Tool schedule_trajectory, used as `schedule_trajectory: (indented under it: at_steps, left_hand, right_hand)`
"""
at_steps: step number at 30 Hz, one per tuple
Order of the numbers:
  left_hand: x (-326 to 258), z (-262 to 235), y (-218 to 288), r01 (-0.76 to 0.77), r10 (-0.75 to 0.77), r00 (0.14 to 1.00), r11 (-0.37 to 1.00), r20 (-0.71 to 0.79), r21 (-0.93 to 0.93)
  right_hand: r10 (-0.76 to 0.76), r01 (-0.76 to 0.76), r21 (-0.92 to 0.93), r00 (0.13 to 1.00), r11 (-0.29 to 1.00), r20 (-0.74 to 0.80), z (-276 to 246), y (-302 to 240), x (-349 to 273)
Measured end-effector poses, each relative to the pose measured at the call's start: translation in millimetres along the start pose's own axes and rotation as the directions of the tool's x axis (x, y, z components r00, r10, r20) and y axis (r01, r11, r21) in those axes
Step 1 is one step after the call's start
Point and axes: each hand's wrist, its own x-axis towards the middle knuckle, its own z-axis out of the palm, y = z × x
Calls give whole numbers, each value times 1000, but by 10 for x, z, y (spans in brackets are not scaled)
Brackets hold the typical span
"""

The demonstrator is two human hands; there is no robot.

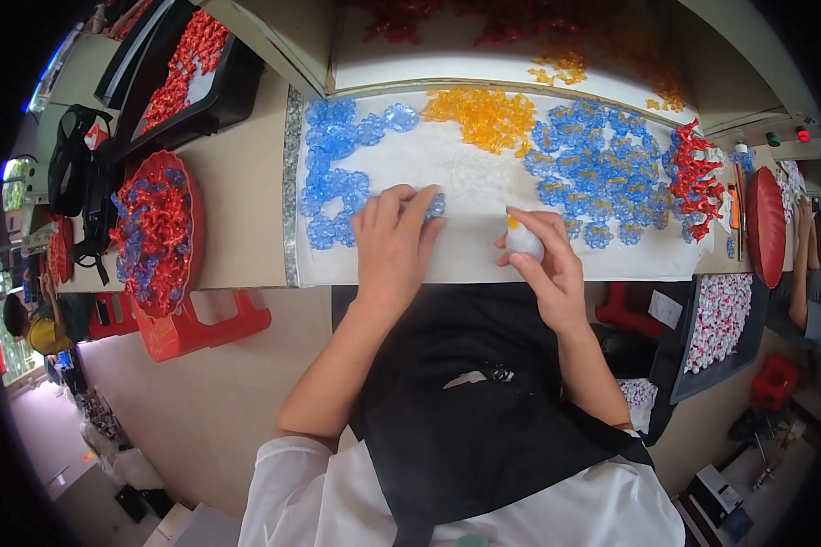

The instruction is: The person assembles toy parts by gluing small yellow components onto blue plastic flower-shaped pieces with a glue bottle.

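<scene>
On the white sheet (470, 260), my left hand (392, 239) has its fingers closed around a clear blue flower-like plastic piece (437, 206). To its right, my right hand (552, 269) grips a small white squeeze bottle (524, 242) with a yellow tip, a short way from that piece. Clusters of similar blue pieces (328, 137) lie left of my left hand. A pile of orange-yellow plastic pieces (485, 118) sits at the back middle. Many blue pieces with yellow bits on them (597, 164) spread over the right side.
Red plastic pieces (698, 178) border the sheet on the right, near a red dish (767, 226). At the left, a red bowl (194, 228) of red and blue pieces rests by a black tray (219, 108). A shelf (410, 55) overhangs the back.
</scene>
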Motion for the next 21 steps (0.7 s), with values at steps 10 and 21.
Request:
schedule_trajectory:
  at_steps: [10, 21]
  left_hand:
    - [-33, -25, -25, 31, -31, 997, 1000, -64, 4]
    - [-34, -2, -26, 70, -70, 996, 998, -48, -8]
  right_hand:
    - [-179, 207, 95, 954, 974, -241, 99, 146, 75]
    - [-320, 264, -305, 935, 915, -150, 204, 191, 202]
